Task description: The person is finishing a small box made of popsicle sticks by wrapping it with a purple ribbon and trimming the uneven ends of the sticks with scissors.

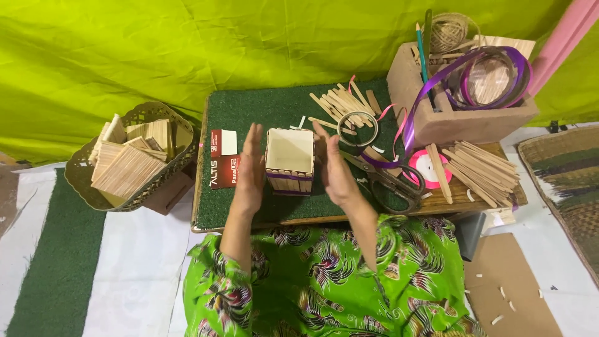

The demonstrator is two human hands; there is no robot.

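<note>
The right hand (336,168) hides the right wall of the stick box (290,160), the scissors (387,181) cover part of the tape roll (429,167), and the woven mat (561,187) runs off the right edge.

Stick box (290,161) stands mid-counter (237,112), left hand (249,171) just left of it, right hand (334,171) just right, neither clearly touching. Left of the left hand lies a small card packet (223,159). Behind the box, a pile of craft sticks (342,106). Scissors (387,181) lie right of the right hand. Far right at the back, a cardboard box (449,118) holds ribbon rolls (493,81). A basket (134,156) of stick panels sits off the counter's left.
</note>
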